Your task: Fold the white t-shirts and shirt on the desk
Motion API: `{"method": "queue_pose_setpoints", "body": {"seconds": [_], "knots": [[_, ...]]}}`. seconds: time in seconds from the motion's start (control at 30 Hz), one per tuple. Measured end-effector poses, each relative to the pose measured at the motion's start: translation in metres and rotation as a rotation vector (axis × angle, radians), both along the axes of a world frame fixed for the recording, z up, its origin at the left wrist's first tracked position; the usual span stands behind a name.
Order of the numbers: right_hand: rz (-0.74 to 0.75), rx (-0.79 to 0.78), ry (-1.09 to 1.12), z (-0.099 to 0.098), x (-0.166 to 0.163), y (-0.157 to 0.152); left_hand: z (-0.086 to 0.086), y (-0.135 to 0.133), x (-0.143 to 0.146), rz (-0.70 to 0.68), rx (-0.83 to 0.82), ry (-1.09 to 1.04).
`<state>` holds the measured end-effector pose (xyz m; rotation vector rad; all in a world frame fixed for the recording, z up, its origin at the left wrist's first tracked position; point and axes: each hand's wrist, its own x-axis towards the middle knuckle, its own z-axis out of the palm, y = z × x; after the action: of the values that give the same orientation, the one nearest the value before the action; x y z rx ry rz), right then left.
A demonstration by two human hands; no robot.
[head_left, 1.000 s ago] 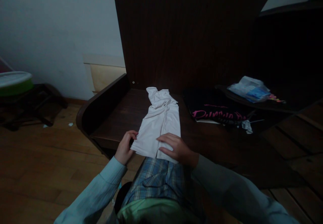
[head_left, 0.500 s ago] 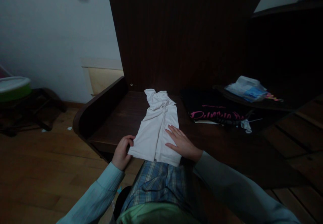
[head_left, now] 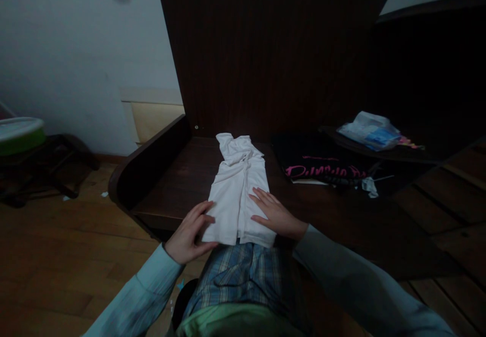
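A white shirt [head_left: 228,195], folded in toward a lengthwise middle line, lies on the dark wooden bench seat [head_left: 167,185]. Its far end is bunched and creased, while the near hem reaches the seat's front edge above my knees. My left hand [head_left: 192,233] touches the shirt's lower left edge, fingers on the cloth and thumb apart near the hem corner. Flat on the lower right part of the shirt rests my right hand [head_left: 275,214], its fingers stretched out.
Right of the shirt lies a dark folded cloth with pink lettering [head_left: 322,171]. A clear and blue plastic packet [head_left: 372,132] sits beyond it. The bench's raised side [head_left: 148,159] bounds the left. A green tub [head_left: 23,137] stands on a dark stool far left.
My left hand has moved right and onto the shirt, its thumb now spread from the fingers. The shirt's lower left edge has shifted inward. My right hand stays almost in place.
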<state>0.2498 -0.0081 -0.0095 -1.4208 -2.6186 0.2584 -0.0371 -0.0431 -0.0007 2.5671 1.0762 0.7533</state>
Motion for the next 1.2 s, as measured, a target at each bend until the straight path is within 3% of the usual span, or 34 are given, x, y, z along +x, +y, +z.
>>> {"method": "queue_pose_setpoints", "body": {"seconds": [0.13,0.37,0.47,0.6,0.7,0.9,1.07,1.2], "knots": [[0.027,-0.017,0.02,0.001,0.006,-0.002,0.004,-0.003,0.025,-0.071,-0.01,-0.002],[0.021,-0.074,0.06,0.016,0.026,-0.005,-0.007,-0.012,0.073,-0.121,-0.039,-0.105],[-0.039,-0.061,0.152,0.035,0.019,0.006,-0.005,-0.015,0.087,-0.013,-0.07,-0.121],[-0.219,-0.063,0.173,0.05,-0.003,0.036,0.0,-0.019,0.103,0.236,-0.083,-0.041],[-0.337,-0.026,0.128,0.041,-0.02,0.057,0.002,-0.024,0.111,0.342,-0.116,0.029],[-0.466,0.114,0.122,0.01,-0.032,0.067,-0.004,-0.029,0.12,0.358,-0.215,0.087],[-0.438,0.14,0.141,0.007,-0.031,0.063,-0.01,-0.028,0.124,0.379,-0.197,0.043],[-0.457,0.149,0.226,0.007,-0.029,0.065,-0.007,-0.026,0.122,0.371,-0.283,-0.03]]}}
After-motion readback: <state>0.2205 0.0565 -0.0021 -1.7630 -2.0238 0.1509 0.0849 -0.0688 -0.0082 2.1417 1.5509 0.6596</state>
